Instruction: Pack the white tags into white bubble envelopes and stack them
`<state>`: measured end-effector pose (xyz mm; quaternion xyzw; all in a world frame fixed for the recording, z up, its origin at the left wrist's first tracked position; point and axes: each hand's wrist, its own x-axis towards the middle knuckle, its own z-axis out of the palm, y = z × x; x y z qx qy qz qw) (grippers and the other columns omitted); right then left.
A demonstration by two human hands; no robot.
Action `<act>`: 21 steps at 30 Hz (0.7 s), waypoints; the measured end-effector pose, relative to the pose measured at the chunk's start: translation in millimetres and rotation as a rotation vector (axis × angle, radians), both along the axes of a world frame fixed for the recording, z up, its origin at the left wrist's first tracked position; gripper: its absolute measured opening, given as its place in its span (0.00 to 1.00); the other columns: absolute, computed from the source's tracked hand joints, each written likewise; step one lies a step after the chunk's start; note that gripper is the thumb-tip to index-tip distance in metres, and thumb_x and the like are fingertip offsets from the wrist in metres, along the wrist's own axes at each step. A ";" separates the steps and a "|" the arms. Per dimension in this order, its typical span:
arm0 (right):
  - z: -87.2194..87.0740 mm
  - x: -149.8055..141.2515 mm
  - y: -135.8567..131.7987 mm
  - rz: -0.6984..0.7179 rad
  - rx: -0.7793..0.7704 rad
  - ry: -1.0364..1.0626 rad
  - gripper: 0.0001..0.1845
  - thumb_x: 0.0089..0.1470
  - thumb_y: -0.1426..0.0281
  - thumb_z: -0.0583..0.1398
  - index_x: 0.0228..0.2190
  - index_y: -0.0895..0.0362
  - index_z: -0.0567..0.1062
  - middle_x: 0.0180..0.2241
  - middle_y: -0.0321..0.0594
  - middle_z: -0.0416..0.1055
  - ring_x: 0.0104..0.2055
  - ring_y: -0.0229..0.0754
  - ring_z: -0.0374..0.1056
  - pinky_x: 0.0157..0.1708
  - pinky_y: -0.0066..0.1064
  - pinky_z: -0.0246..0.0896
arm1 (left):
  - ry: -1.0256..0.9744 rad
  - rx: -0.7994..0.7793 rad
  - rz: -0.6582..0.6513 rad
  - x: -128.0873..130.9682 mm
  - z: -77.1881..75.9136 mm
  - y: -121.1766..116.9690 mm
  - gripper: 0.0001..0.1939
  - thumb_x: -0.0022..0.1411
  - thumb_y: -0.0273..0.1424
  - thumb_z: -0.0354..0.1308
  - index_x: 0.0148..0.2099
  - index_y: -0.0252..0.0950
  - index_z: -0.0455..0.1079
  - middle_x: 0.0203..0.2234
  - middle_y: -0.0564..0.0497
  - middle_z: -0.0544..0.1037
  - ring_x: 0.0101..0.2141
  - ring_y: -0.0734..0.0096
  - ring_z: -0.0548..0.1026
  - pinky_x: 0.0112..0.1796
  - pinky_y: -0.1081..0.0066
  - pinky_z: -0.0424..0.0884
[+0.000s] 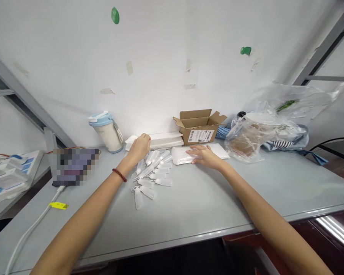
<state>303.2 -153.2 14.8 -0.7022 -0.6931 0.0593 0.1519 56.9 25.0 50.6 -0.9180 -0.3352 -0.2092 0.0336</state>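
Several small white squeeze bottles lie in a loose heap on the grey table. My left hand reaches over the far end of the heap, fingers curled down, and what it holds, if anything, is hidden. A red bead bracelet is on that wrist. My right hand lies flat, fingers stretched, on a white plastic packet to the right of the bottles.
An open cardboard box stands at the wall behind the packet, with a flat white box beside it. A blue-lidded cup stands back left. Plastic bags fill the right. A white cable with a yellow tag runs front left.
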 end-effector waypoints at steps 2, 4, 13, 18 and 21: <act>-1.2 -2.8 1.1 0.007 0.110 -0.030 0.24 0.54 0.60 0.57 0.52 0.51 0.68 0.56 0.50 0.61 0.59 0.54 0.55 0.55 0.58 0.45 | -0.121 0.058 0.005 -11.1 -4.1 -13.6 0.11 0.63 0.27 0.44 0.38 0.32 0.67 0.35 0.43 0.73 0.35 0.61 0.73 0.36 0.65 0.67; -0.9 -8.6 2.4 0.012 0.291 -0.061 0.24 0.55 0.58 0.56 0.51 0.53 0.68 0.53 0.51 0.64 0.56 0.52 0.59 0.54 0.51 0.51 | -0.248 0.129 -0.008 -23.7 -9.8 -28.3 0.09 0.64 0.28 0.44 0.38 0.34 0.66 0.34 0.45 0.73 0.34 0.62 0.72 0.35 0.66 0.68; 17.6 -62.8 -7.3 0.088 0.629 -0.381 0.23 0.54 0.64 0.57 0.50 0.59 0.64 0.50 0.55 0.62 0.53 0.55 0.57 0.49 0.48 0.56 | -0.518 0.217 -0.276 -25.7 -23.6 -79.8 0.07 0.65 0.25 0.47 0.40 0.33 0.65 0.36 0.45 0.73 0.38 0.69 0.73 0.40 0.70 0.71; 8.7 -68.9 -7.9 0.016 0.451 -0.545 0.25 0.52 0.77 0.53 0.53 0.61 0.63 0.51 0.57 0.63 0.52 0.55 0.58 0.53 0.55 0.47 | -0.447 0.167 -0.479 -12.8 -30.4 -106.1 0.08 0.64 0.23 0.47 0.43 0.34 0.66 0.40 0.45 0.74 0.41 0.70 0.74 0.43 0.69 0.72; 3.6 -65.5 -7.7 0.013 0.335 -0.585 0.27 0.52 0.81 0.48 0.54 0.61 0.62 0.53 0.57 0.62 0.51 0.54 0.59 0.50 0.55 0.50 | -0.534 0.095 -0.485 -12.5 -29.9 -109.8 0.08 0.63 0.23 0.48 0.42 0.34 0.67 0.40 0.45 0.75 0.42 0.70 0.74 0.43 0.70 0.72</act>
